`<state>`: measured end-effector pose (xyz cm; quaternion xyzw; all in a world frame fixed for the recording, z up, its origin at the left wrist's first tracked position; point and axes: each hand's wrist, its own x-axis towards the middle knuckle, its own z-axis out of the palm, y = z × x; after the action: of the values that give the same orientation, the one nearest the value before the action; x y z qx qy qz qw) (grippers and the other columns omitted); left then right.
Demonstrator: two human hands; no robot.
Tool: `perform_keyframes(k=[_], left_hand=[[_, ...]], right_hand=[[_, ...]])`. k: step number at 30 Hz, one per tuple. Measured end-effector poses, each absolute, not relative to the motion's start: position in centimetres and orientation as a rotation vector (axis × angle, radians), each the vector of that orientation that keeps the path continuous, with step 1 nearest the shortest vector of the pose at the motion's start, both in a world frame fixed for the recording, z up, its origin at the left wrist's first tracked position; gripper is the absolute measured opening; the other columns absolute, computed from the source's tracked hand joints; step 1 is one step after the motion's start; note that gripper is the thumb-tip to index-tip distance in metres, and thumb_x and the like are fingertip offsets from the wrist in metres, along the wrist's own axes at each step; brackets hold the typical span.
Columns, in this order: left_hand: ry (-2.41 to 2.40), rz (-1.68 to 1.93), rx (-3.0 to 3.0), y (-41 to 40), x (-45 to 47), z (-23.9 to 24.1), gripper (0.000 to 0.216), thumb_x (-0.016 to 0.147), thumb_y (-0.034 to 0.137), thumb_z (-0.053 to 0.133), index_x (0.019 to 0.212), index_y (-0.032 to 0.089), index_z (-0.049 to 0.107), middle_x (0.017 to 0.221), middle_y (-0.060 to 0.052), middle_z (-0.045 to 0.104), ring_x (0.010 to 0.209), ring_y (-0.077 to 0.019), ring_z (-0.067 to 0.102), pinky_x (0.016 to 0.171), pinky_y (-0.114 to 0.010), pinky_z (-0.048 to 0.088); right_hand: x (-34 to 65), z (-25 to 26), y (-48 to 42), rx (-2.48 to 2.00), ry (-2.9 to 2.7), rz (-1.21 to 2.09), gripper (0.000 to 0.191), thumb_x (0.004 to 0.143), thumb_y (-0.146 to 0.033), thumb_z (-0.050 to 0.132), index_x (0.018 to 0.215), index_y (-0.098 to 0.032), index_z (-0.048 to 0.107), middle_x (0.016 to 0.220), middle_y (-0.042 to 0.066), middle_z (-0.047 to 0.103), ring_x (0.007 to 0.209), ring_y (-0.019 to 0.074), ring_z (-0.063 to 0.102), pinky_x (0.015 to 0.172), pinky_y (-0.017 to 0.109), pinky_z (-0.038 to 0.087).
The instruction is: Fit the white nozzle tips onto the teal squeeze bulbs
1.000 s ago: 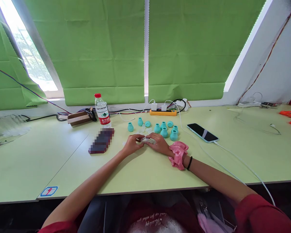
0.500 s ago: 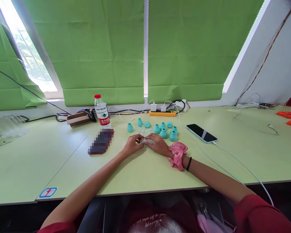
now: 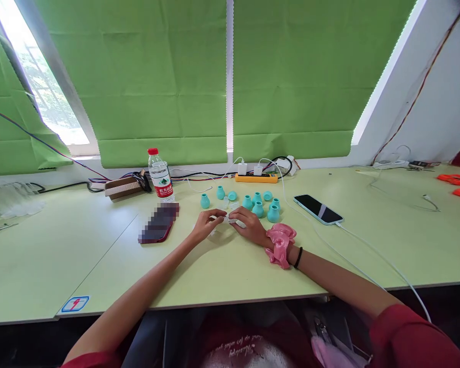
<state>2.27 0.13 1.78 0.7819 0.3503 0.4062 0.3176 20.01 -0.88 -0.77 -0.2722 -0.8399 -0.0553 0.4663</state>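
In the head view my right hand (image 3: pixel 249 225) curls its fingers round a small clear plastic piece (image 3: pixel 232 220), whose exact kind I cannot make out. My left hand (image 3: pixel 208 223) pinches at the left end of the same piece with thumb and forefinger. Just behind both hands lie a few more clear plastic bits (image 3: pixel 226 202). Several small turquoise vase-shaped pieces (image 3: pixel 258 209) stand or lie beyond my right hand, and one turquoise piece (image 3: pixel 205 201) stands beyond my left. Another whitish bit (image 3: pixel 212 232) shows under my left hand.
A water bottle (image 3: pixel 161 176) with a red cap stands at back left, near a dark phone-like slab (image 3: pixel 159 223). A charging phone (image 3: pixel 318 209) lies right, its white cable (image 3: pixel 383 255) crossing the table. An orange power strip (image 3: pixel 256 178) sits at the back.
My left hand has shifted slightly up and left, its fingers now straighter at the end of the clear piece. The right hand stays nearly in place, still holding it.
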Motion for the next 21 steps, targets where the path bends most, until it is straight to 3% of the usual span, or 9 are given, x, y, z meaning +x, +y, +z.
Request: perform_keyframes(k=[7, 12, 17, 21], left_hand=[[0.836, 0.972, 1.906, 0.2, 2.4, 2.2, 0.027, 0.063, 0.034, 0.064, 0.079, 0.012, 0.066, 0.073, -0.005, 0.066, 0.069, -0.0164, 0.059, 0.064, -0.027, 0.048], [0.846, 1.008, 1.793, 0.4, 2.2, 2.2, 0.031, 0.054, 0.031, 0.070, 0.076, 0.010, 0.066, 0.072, -0.006, 0.065, 0.066, -0.0159, 0.059, 0.062, -0.027, 0.048], [0.862, 1.043, 1.720, 0.4, 2.2, 2.0, 0.029, 0.050, 0.029, 0.073, 0.070, 0.011, 0.065, 0.068, -0.005, 0.064, 0.064, -0.0149, 0.058, 0.060, -0.026, 0.048], [0.840, 1.048, 1.697, 0.4, 2.4, 1.9, 0.028, 0.049, 0.030, 0.074, 0.066, 0.011, 0.063, 0.069, -0.004, 0.063, 0.067, -0.0146, 0.058, 0.062, -0.026, 0.048]], right_hand=[[20.2, -0.1, -0.9, -0.630, -2.160, -0.218, 0.014, 0.081, -0.018, 0.044, 0.093, -0.022, 0.052, 0.089, 0.005, 0.059, 0.089, 0.0187, 0.050, 0.075, 0.036, 0.045], [23.1, 2.3, -1.3, -0.648, -2.175, -0.380, 0.023, 0.075, -0.031, 0.054, 0.096, -0.021, 0.051, 0.097, 0.007, 0.056, 0.095, 0.0229, 0.048, 0.082, 0.040, 0.040], [28.1, 3.3, -1.7, -1.091, -1.811, -0.581, 0.033, 0.068, -0.046, 0.055, 0.084, -0.017, 0.051, 0.081, 0.010, 0.055, 0.081, 0.0239, 0.050, 0.072, 0.036, 0.040], [29.9, 3.1, -1.4, -1.742, -1.794, -0.499, 0.039, 0.067, -0.055, 0.047, 0.070, -0.017, 0.053, 0.067, 0.007, 0.056, 0.068, 0.0221, 0.053, 0.059, 0.031, 0.036]])
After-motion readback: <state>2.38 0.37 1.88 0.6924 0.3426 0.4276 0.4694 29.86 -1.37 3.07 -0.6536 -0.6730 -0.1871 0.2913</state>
